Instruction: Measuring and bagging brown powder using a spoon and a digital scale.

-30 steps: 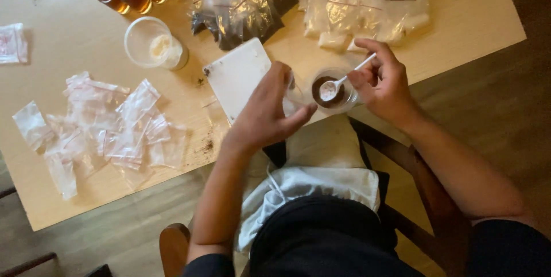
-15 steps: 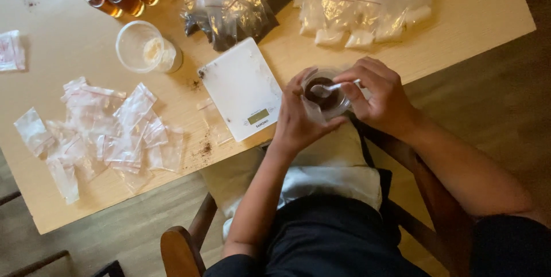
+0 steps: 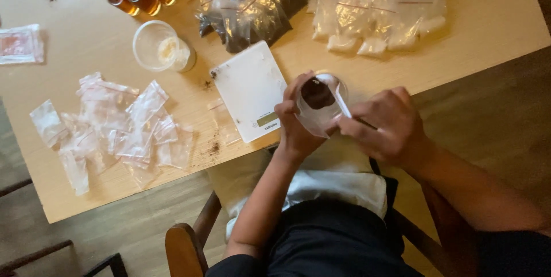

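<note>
scooping over the table edge

left hand (image 3: pixel 297 125) is curled snug round a clear cup (image 3: pixel 319 105) with dark powder in it, near edge of the table (image 3: pixel 86 42), just right of the white scale (image 3: pixel 250 89). right hand (image 3: pixel 383 125) pinches a white spoon (image 3: pixel 340 98) dipping into it.

Left hand (image 3: pixel 295 131) holds cup (image 3: pixel 318 108); right hand (image 3: pixel 384 125) holds spoon (image 3: pixel 340 94).
</note>
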